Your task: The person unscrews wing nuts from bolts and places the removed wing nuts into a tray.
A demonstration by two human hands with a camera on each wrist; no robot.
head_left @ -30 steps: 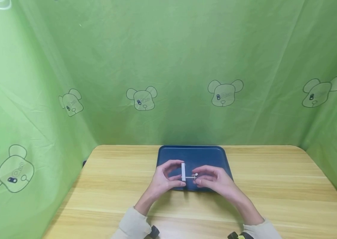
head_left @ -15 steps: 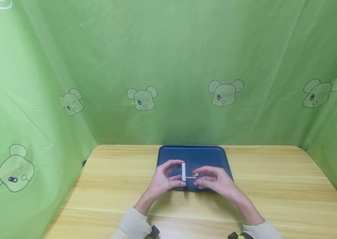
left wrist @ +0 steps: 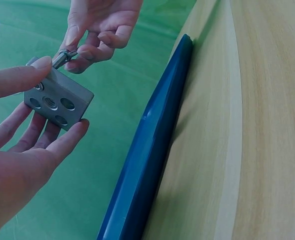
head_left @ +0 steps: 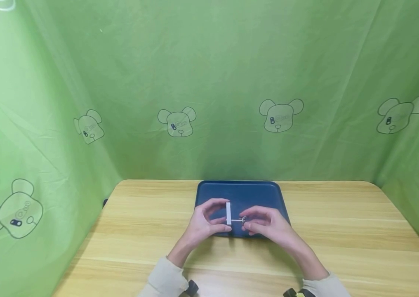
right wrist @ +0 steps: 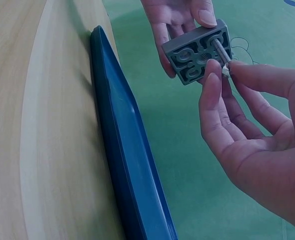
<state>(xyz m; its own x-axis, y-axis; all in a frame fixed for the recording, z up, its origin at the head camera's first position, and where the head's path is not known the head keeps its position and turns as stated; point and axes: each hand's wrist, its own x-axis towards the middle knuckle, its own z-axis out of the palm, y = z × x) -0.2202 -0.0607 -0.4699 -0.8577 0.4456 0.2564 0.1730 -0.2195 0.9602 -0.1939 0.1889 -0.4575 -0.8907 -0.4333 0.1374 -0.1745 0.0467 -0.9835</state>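
Observation:
In the head view my left hand (head_left: 200, 220) holds a grey metal block (head_left: 228, 213) upright on edge, thumb below and fingers above. Several round holes pierce the block (left wrist: 77, 92), as the left wrist view shows; its other face, in the right wrist view, is recessed. A threaded bolt (right wrist: 221, 49) sits in a corner hole, most of its shank standing out toward the right. My right hand (head_left: 269, 222) pinches the bolt's outer end between thumb and fingers. That end looks winged, but the fingertips partly cover it.
Beneath the hands lies a dark blue tray (head_left: 239, 189) with a raised rim, at the back of the wooden table (head_left: 343, 231). A green curtain (head_left: 224, 62) with printed bear heads hangs behind the table and at both sides.
The bolt's outer end has turned slightly between my right fingertips. My left hand and the block have stayed nearly still.

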